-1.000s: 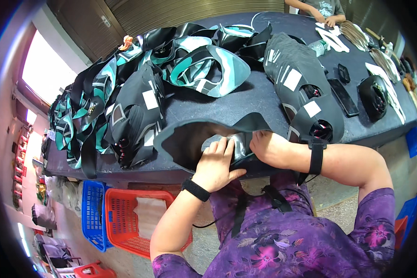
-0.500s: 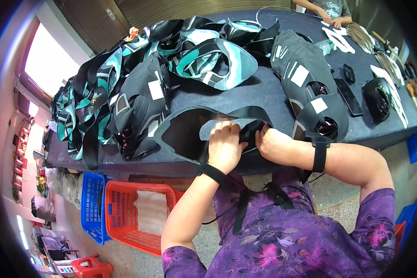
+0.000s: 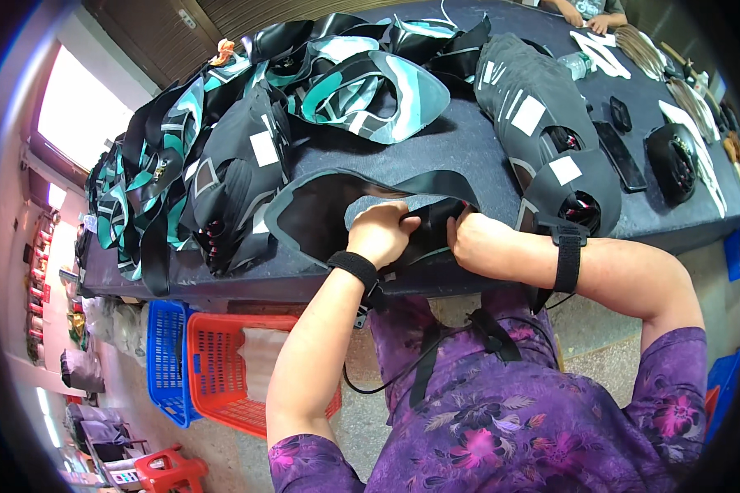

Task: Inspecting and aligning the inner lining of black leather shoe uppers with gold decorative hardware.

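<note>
Right at the near edge of the dark grey tabletop [image 3: 469,140], seen from the head camera, both hands work on one flat black fabric panel with a grey-green border [image 3: 321,218]. The left hand [image 3: 380,234] is curled shut, pinching a fold of that panel, while the right hand [image 3: 473,240] grips the same panel just beside it, fingers tucked under a black strap; held so close together, they seem to keep the fabric taut between them. Each wrist wears a black band. Behind the panel lie heaps of black and teal cut pieces [image 3: 181,164] and a grey stack with white labels [image 3: 543,123], apparently sorted by kind. Below the tabletop's edge stand an orange plastic basket [image 3: 222,370] and a blue one [image 3: 164,353].
</note>
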Motion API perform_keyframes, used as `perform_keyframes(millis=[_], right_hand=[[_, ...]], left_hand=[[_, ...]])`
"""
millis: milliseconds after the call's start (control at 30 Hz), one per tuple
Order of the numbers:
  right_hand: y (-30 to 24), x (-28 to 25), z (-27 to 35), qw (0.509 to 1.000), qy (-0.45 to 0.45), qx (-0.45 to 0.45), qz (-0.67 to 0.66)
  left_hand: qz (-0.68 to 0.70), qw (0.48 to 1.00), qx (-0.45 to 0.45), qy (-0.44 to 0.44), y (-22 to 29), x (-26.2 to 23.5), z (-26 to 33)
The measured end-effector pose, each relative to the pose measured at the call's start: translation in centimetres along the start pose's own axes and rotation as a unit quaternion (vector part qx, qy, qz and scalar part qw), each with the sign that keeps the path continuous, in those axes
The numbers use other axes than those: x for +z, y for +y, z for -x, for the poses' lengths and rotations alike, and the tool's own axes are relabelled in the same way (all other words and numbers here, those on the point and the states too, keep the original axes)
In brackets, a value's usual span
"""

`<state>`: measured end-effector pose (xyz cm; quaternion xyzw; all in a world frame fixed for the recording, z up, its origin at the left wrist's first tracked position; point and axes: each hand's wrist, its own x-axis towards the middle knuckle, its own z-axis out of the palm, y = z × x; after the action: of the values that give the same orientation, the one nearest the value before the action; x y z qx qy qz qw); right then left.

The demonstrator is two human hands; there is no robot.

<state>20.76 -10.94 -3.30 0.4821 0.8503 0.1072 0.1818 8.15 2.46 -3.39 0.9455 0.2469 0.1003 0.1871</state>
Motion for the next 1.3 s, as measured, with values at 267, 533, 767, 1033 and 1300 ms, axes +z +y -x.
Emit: perform_keyframes(millis=[267, 533, 767, 1033, 1300], right_hand=[[0.1, -0.6, 0.5, 0.999, 0.028, 0.011, 0.043], [0.3, 0.8, -0.3, 0.967, 0.215, 0.086, 0.110], [3.4, 0.5, 1.5, 0.987, 0.151, 0.054, 0.029], [3.7, -0.4, 1.8, 0.972, 0.060, 0.080, -0.215], [3.7, -0.4, 2.8, 0.969, 0.117, 0.111, -0.188]], left_hand=[[-0.015, 0.997, 0.026, 0.066, -2.0, 0.9, 1.2], [-0.014, 0.989, 0.086, 0.121, -1.7, 0.9, 2.2], [0.031, 0.976, 0.204, 0.075, -2.1, 1.0, 4.1], [-0.041, 0.974, 0.216, 0.045, 1.3, 0.2, 2.6], [0.007, 0.975, 0.207, 0.084, 1.7, 2.8, 1.4]])
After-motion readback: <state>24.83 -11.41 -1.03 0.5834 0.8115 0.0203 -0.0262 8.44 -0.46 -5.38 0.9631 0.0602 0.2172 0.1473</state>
